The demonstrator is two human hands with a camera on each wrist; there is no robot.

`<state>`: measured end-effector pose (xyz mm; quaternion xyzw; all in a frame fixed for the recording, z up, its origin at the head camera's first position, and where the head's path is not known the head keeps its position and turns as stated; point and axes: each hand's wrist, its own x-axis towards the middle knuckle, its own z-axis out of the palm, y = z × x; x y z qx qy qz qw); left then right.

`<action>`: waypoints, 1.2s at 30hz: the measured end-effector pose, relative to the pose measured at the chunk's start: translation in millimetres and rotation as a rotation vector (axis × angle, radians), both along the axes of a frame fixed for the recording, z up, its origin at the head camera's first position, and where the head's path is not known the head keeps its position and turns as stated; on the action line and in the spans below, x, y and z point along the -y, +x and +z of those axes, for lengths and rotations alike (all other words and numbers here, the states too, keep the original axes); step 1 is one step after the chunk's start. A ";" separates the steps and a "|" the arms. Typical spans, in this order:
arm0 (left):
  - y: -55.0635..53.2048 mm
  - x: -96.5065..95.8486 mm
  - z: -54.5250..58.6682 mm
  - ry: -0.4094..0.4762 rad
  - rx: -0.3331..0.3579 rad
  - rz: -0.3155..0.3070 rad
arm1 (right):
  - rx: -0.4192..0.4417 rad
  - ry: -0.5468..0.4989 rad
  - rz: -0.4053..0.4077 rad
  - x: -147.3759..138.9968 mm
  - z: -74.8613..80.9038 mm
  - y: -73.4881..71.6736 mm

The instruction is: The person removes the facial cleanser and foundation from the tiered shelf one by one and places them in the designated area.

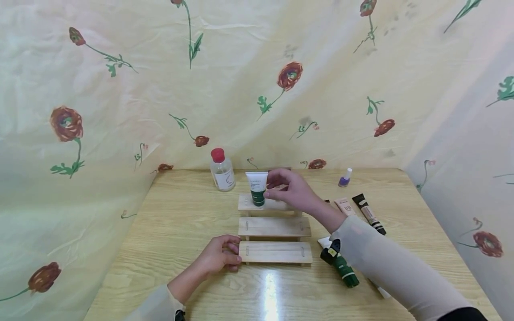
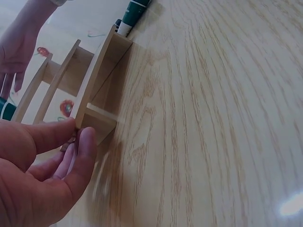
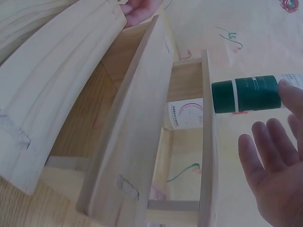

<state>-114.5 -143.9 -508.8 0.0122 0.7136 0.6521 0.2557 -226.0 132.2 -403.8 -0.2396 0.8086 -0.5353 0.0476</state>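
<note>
A three-step wooden display rack (image 1: 275,227) stands on the table. On its top step a white and green squeeze tube (image 1: 257,187) stands upright on its green cap. My right hand (image 1: 293,189) is just right of this tube; in the right wrist view the thumb touches the tube (image 3: 255,93), while the other fingers extend loosely, apart from it. At the lowest step's left end, my left hand (image 1: 221,254) pinches the board's corner between thumb and fingers, as the left wrist view shows near the fingertips (image 2: 86,137).
A clear bottle with a red cap (image 1: 222,171) stands behind the rack, to the left. Right of the rack lie another green and white tube (image 1: 345,269), a BB tube (image 1: 345,206) and a black-ended tube (image 1: 370,215). A purple nail polish bottle (image 1: 344,179) stands farther back.
</note>
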 end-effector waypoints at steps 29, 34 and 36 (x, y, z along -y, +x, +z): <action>1.0 -1.3 1.1 -0.001 -0.007 0.006 | 0.002 -0.009 -0.051 -6.3 15.2 5.3; 1.8 -2.2 2.7 -0.004 -0.014 0.006 | -0.030 0.000 -0.057 -32.5 27.7 14.6; 2.3 -2.8 3.3 -0.004 -0.015 0.006 | -0.043 0.007 -0.068 -45.6 31.6 20.5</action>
